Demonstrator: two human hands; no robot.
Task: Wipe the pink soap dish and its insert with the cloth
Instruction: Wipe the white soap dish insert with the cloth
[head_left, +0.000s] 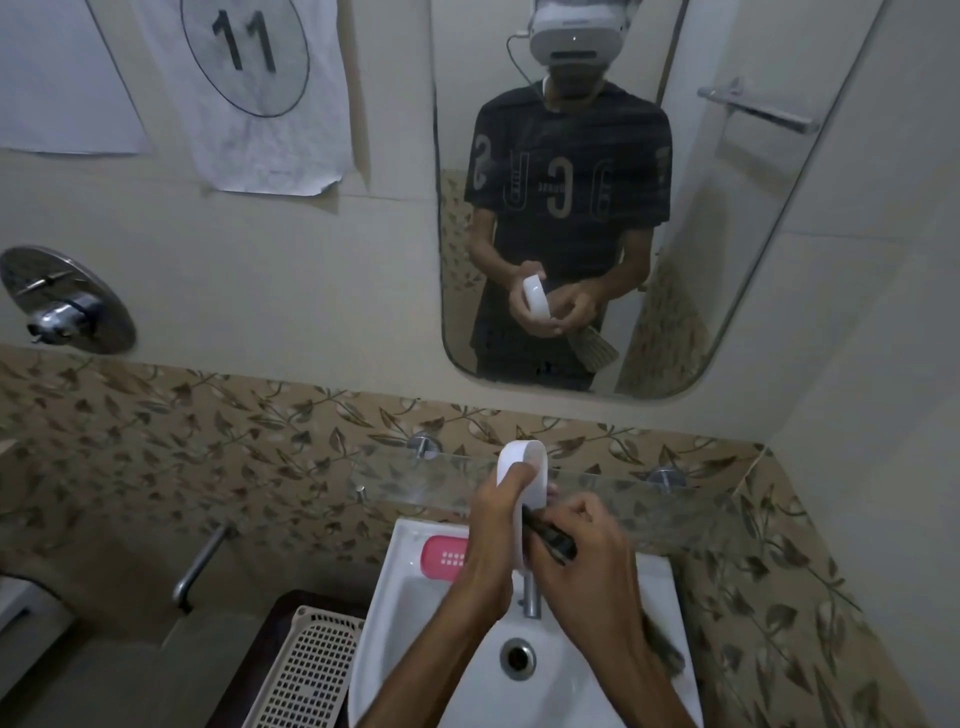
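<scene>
My left hand (493, 525) holds a white oval soap dish shell (524, 467) upright over the sink, thumb inside its open top. My right hand (587, 551) grips a dark cloth (550, 540) and presses it against the shell's lower right side; the cloth's loose end (662, 654) hangs below my wrist. The pink slotted insert (444, 557) lies flat on the sink's back left ledge, partly hidden behind my left hand. The mirror (727, 234) repeats both hands with the white shell and the cloth.
The white sink (410, 613) has a drain (518, 659) and a chrome tap (530, 597) under my hands. A glass shelf (415, 483) runs across just behind them. A beige perforated basket (306, 670) sits at lower left, with a grab bar (200, 566) beyond it.
</scene>
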